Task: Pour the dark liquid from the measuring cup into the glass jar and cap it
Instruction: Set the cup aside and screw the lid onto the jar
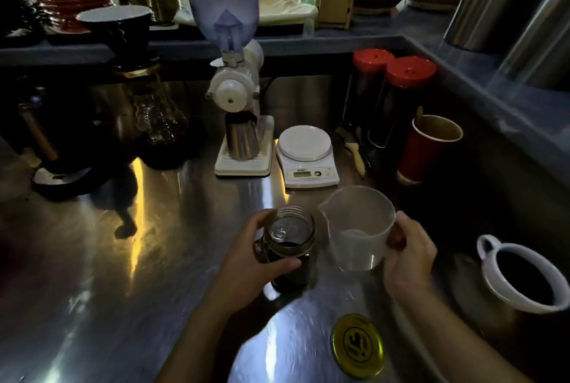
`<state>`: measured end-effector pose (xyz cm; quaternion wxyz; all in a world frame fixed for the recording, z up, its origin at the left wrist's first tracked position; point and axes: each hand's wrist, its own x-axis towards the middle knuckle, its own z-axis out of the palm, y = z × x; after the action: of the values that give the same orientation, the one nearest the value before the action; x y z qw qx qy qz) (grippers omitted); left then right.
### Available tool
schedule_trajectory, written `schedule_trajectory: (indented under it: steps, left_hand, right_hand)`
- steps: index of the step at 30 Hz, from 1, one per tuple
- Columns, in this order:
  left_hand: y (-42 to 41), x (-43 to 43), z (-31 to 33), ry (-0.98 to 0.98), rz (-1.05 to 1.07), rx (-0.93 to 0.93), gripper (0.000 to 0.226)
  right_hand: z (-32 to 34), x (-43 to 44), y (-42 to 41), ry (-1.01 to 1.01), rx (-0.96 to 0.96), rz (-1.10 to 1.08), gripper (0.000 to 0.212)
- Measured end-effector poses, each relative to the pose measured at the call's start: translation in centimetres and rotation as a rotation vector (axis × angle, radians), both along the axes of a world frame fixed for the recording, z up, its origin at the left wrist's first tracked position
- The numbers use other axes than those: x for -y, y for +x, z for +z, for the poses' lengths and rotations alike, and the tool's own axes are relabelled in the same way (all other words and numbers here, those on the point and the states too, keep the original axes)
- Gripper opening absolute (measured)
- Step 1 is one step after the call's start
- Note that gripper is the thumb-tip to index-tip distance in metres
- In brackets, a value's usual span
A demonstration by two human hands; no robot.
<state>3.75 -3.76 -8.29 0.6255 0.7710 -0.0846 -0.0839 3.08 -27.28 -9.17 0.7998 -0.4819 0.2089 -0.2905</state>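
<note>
An uncapped glass jar (291, 237) stands on the steel counter and holds dark liquid to about two thirds. My left hand (249, 262) is wrapped around its side. To its right, the translucent plastic measuring cup (357, 228) is upright and looks empty, its spout pointing toward the jar. My right hand (407, 259) grips the cup's handle. A yellow metal lid (359, 345) with a black print lies flat on the counter, in front of the cup and near the front edge.
A white mug (521, 274) with dark liquid sits at the right. Behind are a white kitchen scale (305, 151), a coffee grinder (237, 74) with a steel cup, a red paper cup (428, 145), two red-capped jars (388, 89) and a dark dripper stand (77, 123) at the left.
</note>
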Motion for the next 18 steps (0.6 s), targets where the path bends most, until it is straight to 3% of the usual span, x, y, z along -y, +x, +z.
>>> schedule_trajectory:
  steps: [8, 11, 18]
  left_hand:
    - [-0.3, 0.0, 0.9, 0.047, 0.016, 0.039, 0.076]
    - [-0.3, -0.2, 1.2, 0.056, 0.009, 0.049, 0.079]
    - [-0.7, -0.6, 1.6, 0.095, 0.008, 0.049, 0.076]
  right_hand:
    - [-0.9, 0.3, -0.7, -0.094, -0.132, -0.008, 0.015]
    - [-0.4, 0.6, -1.3, -0.13, -0.143, 0.003, 0.021]
    - [-0.3, 0.5, -6.8, -0.515, -0.232, 0.055, 0.026]
